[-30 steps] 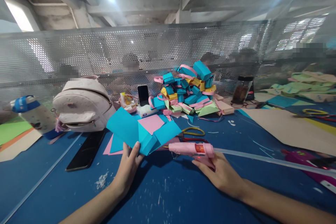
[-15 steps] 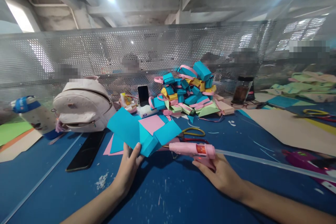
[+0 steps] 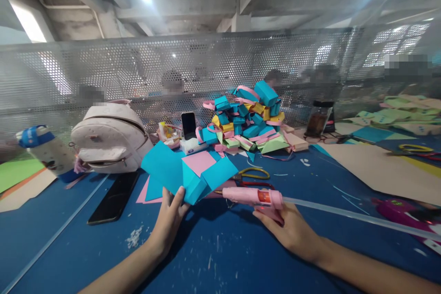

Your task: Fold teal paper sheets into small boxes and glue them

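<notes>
Between the thumb and fingers of my left hand (image 3: 172,213) is a folded piece of blue paper (image 3: 165,165), its flaps spread to both sides. My right hand (image 3: 292,229) is wrapped round the handle of a pink hot glue gun (image 3: 248,196). The gun's nozzle points left, close to the right side of the folded paper; whether they touch I cannot tell. A long clear glue stick (image 3: 337,212) sticks out of the gun's back end. Behind the gun lie scissors with yellow and red handles (image 3: 255,173). Pink and blue sheets (image 3: 153,191) lie under and behind the held paper.
A heap of folded paper boxes (image 3: 248,119) stands at the back. To the left are a white backpack (image 3: 110,138), a black phone (image 3: 113,198) and a bottle (image 3: 48,151). Beige paper (image 3: 365,165), a jar (image 3: 317,121) and a purple pouch (image 3: 403,216) are on the right.
</notes>
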Action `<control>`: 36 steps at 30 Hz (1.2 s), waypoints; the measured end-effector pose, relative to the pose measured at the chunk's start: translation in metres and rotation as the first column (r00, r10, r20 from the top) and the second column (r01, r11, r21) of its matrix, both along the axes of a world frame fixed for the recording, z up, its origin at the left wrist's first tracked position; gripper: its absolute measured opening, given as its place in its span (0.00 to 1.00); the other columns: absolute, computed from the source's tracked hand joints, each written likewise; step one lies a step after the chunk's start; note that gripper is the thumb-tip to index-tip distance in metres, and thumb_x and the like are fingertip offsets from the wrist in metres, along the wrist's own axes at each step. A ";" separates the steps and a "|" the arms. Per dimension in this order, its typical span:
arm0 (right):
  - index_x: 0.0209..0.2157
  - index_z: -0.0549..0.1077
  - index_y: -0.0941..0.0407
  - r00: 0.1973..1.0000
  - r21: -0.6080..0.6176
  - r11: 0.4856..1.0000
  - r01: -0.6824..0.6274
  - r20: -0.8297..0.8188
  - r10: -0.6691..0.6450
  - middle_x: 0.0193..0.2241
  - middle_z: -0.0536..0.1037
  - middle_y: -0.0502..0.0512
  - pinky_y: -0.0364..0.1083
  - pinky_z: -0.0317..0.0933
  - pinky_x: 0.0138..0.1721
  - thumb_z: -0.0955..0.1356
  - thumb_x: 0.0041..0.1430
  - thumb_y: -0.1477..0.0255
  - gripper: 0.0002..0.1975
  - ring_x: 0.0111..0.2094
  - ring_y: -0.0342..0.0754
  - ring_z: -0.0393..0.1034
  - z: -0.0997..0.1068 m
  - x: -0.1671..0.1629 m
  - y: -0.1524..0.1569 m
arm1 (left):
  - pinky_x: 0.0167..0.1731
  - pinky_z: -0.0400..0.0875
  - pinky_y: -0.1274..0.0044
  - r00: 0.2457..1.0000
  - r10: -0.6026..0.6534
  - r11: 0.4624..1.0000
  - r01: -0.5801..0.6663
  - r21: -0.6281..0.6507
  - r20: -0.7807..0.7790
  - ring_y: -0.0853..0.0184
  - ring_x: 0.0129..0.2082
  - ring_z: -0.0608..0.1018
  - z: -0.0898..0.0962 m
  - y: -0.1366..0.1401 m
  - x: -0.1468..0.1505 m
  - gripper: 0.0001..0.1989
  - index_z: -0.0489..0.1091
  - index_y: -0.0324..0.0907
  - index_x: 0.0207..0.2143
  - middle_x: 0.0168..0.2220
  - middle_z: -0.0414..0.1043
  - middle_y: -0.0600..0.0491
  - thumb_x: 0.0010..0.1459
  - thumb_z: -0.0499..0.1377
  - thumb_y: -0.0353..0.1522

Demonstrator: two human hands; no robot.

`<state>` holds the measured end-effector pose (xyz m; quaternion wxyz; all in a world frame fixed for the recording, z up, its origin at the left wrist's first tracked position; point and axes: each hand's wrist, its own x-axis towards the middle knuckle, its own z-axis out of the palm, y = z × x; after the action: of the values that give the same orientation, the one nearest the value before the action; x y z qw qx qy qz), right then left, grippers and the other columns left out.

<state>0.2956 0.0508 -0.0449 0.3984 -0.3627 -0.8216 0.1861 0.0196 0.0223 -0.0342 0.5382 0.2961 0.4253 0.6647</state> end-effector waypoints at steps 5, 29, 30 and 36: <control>0.40 0.77 0.57 0.998 -0.101 0.993 -0.059 -0.045 0.054 0.33 0.82 0.59 0.48 0.72 0.36 0.66 0.61 0.64 0.13 0.33 0.54 0.78 0.004 -0.003 -0.003 | 0.53 0.73 0.71 1.000 -0.002 1.000 0.002 -0.009 -0.008 0.60 0.55 0.75 -0.003 0.001 -0.001 0.39 0.45 0.56 0.64 0.63 0.61 0.47 0.58 0.64 0.40; 0.39 0.71 0.56 0.957 -0.331 0.918 0.220 -0.110 -0.270 0.27 0.73 0.53 0.44 0.61 0.24 0.64 0.57 0.48 0.25 0.24 0.47 0.65 -0.005 0.070 0.119 | 0.56 0.71 0.68 0.999 -0.016 0.998 0.018 0.061 -0.034 0.60 0.54 0.76 -0.006 0.004 -0.001 0.38 0.46 0.55 0.65 0.64 0.61 0.47 0.58 0.64 0.41; 0.39 0.72 0.56 0.957 -0.336 0.913 0.231 -0.092 -0.275 0.26 0.74 0.53 0.44 0.61 0.24 0.64 0.58 0.48 0.25 0.24 0.47 0.66 -0.007 0.072 0.121 | 0.57 0.70 0.68 0.999 -0.019 0.998 0.021 0.060 -0.033 0.60 0.55 0.76 -0.005 0.004 0.000 0.38 0.45 0.56 0.65 0.64 0.61 0.47 0.58 0.63 0.41; 0.41 0.74 0.57 0.958 -0.346 0.899 0.269 -0.003 -0.288 0.26 0.76 0.55 0.46 0.63 0.26 0.64 0.58 0.51 0.23 0.23 0.49 0.68 -0.010 0.079 0.127 | 0.58 0.68 0.67 0.999 -0.021 0.998 0.023 0.057 -0.032 0.59 0.56 0.75 -0.005 0.004 -0.001 0.40 0.43 0.54 0.66 0.65 0.59 0.45 0.59 0.63 0.41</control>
<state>0.3744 0.1776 -0.0551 0.3739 -0.5349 -0.7052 0.2770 0.0187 0.0260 -0.0394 0.5301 0.3265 0.4110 0.6659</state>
